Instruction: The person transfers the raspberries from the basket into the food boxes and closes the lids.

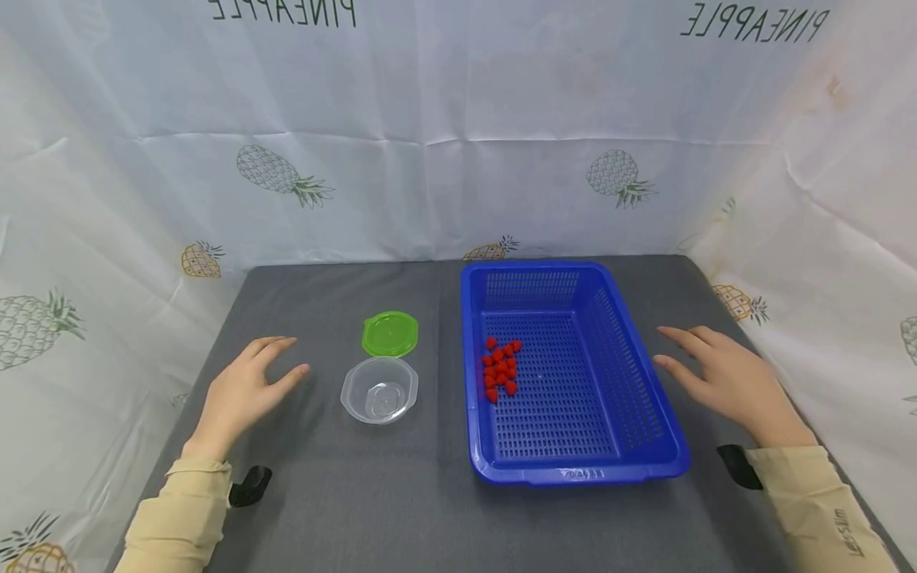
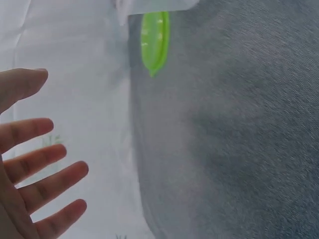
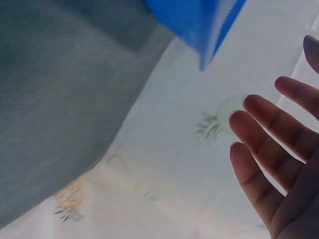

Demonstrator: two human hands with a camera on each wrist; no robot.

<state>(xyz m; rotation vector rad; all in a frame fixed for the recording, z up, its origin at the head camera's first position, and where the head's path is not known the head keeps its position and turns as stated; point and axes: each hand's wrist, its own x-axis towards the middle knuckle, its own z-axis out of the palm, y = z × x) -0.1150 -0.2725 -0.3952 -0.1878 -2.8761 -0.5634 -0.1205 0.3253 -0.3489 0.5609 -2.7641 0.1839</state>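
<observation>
My left hand (image 1: 242,390) hovers over the left part of the table, fingers spread and holding nothing. Nearest to it is a clear plastic tub (image 1: 380,390), uncovered, with a green lid (image 1: 390,333) lying just behind it. The lid (image 2: 155,42) also shows at the top of the left wrist view. On the right, my right hand (image 1: 738,386) is beside a blue plastic basket (image 1: 573,475), apart from its wall, with nothing in its fingers. Several small red pieces (image 1: 500,370), perhaps berry-shaped, lie in a cluster along the basket's left side.
A grey cloth covers the table (image 1: 344,501). White curtains (image 1: 444,191) printed with pineapples hang behind the table and along both sides. The basket's raised walls enclose the red pieces. A black band (image 1: 251,485) is on the left wrist.
</observation>
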